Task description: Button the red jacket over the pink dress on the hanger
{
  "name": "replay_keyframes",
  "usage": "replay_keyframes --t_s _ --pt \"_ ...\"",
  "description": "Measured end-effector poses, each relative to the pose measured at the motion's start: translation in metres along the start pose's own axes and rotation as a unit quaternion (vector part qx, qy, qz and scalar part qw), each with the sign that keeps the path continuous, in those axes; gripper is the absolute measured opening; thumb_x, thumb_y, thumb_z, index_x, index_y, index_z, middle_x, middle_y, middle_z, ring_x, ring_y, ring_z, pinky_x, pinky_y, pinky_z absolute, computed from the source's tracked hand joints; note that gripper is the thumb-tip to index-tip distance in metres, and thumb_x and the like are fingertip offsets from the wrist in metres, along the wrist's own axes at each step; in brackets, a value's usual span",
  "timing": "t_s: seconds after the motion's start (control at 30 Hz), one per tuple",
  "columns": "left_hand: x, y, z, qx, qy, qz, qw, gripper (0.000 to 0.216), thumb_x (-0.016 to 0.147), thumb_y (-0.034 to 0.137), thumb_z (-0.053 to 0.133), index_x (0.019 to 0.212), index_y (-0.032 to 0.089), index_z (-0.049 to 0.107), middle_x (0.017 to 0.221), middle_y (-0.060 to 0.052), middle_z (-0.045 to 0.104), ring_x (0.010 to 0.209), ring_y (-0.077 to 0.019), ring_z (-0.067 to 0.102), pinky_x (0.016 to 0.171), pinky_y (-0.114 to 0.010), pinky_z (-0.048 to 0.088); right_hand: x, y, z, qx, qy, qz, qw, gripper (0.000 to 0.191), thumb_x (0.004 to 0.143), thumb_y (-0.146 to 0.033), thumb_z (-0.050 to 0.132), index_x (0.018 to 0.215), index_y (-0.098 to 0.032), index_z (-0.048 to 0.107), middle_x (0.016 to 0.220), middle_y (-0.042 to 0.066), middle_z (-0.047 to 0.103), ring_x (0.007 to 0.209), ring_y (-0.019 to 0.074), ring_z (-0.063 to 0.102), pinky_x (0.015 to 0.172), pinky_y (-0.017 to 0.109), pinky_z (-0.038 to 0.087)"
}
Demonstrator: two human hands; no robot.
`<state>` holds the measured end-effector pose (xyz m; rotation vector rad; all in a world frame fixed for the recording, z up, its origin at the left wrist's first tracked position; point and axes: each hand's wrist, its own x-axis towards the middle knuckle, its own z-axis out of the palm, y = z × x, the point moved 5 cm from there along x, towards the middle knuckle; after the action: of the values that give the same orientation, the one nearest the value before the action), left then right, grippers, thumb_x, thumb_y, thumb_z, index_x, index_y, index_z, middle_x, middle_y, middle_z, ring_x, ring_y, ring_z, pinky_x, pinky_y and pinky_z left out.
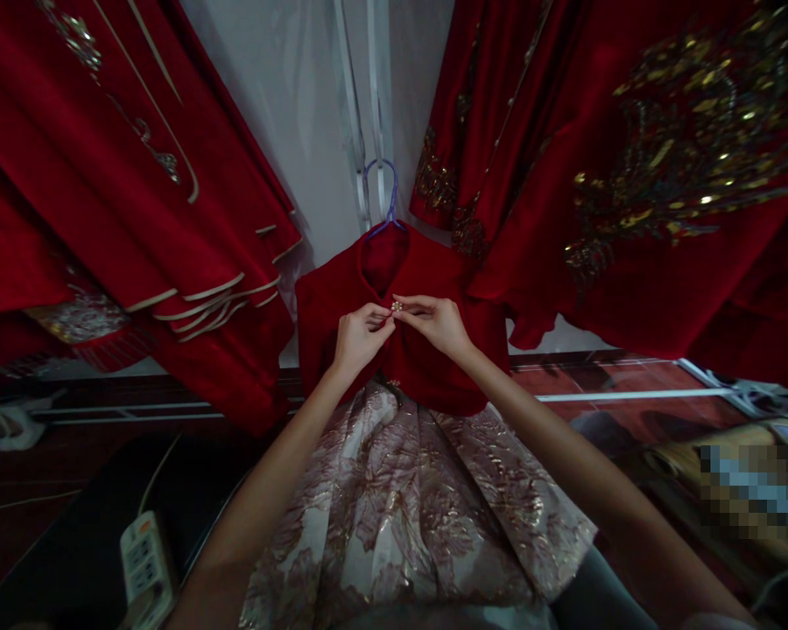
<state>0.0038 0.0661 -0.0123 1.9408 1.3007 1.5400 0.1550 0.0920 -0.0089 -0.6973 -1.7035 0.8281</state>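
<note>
A short red jacket (328, 306) hangs on a purple hanger (392, 197), over a pale pink pleated skirt (394, 507) with a shiny floral pattern. At the jacket's front opening, just below the neckline, sits a small round pearly button (397, 306). My right hand (439, 322) pinches this button from the right between finger and thumb. From the left, my left hand (362, 334) is closed on the jacket's front edge right beside the button; its fingertips partly hide the cloth. A second ornate button (392, 382) shows lower on the front.
Red garments with silver trim (171, 219) hang at the left. More red garments with gold sequins (702, 149) hang at the right. White rack posts (376, 87) rise behind the jacket. A power strip (145, 560) with a cable lies at the lower left, and a rack bar (630, 395) crosses low.
</note>
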Motion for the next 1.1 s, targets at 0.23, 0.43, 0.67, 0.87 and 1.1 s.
replay_keyframes --t_s 0.23,0.43,0.67,0.87,1.1 --pt "0.009 0.026 0.002 0.104 -0.072 0.076 0.989 0.007 0.077 0.021 0.058 0.078 0.017 0.064 0.077 -0.003 0.069 0.069 -0.0140 0.066 0.068 -0.024 0.051 0.005 0.001 0.004 -0.022 0.007 0.017 1.000 0.035 0.072 -0.025 0.065 0.107 -0.018 0.067 0.091 0.004 0.071 0.079 0.0156 0.066 0.072 0.028 0.056" --pt "0.023 0.007 0.013 0.031 -0.084 -0.053 0.995 0.011 0.074 0.014 0.056 0.082 0.015 0.063 0.082 -0.007 0.069 0.075 -0.0159 0.065 0.074 -0.028 0.051 -0.001 0.014 0.012 0.028 0.034 0.024 0.999 0.044 0.079 -0.025 0.053 0.123 -0.021 0.053 0.111 0.007 0.061 0.094 0.0153 0.060 0.082 0.030 0.051" --pt "-0.003 -0.014 0.021 -0.197 -0.100 -0.178 0.959 0.023 0.081 0.033 0.058 0.097 0.017 0.063 0.106 -0.008 0.064 0.093 -0.0166 0.060 0.086 -0.033 0.048 -0.050 0.040 0.019 -0.025 0.055 0.083 0.995 0.075 0.069 -0.017 0.059 0.137 -0.025 0.030 0.101 0.005 0.055 0.080 0.0131 0.056 0.063 0.024 0.050" --pt "-0.030 -0.024 0.019 -0.293 -0.142 -0.210 0.922 0.043 0.087 0.050 0.047 0.122 0.028 0.055 0.138 -0.008 0.047 0.126 -0.0226 0.044 0.097 -0.038 0.042 -0.063 0.039 0.002 0.109 0.038 0.195 0.974 0.052 0.066 -0.019 0.063 0.115 -0.021 0.046 0.076 -0.004 0.056 0.064 0.0081 0.055 0.059 0.020 0.046" --pt "-0.050 -0.037 0.019 -0.408 -0.251 -0.255 0.840 0.062 0.078 0.065 0.049 0.122 0.023 0.056 0.126 -0.014 0.057 0.114 -0.0244 0.056 0.090 -0.036 0.047 -0.074 -0.008 0.001 0.126 -0.121 0.143 0.974 0.045 0.073 -0.019 0.064 0.116 -0.027 0.055 0.115 0.004 0.059 0.110 0.0155 0.057 0.095 0.034 0.048"
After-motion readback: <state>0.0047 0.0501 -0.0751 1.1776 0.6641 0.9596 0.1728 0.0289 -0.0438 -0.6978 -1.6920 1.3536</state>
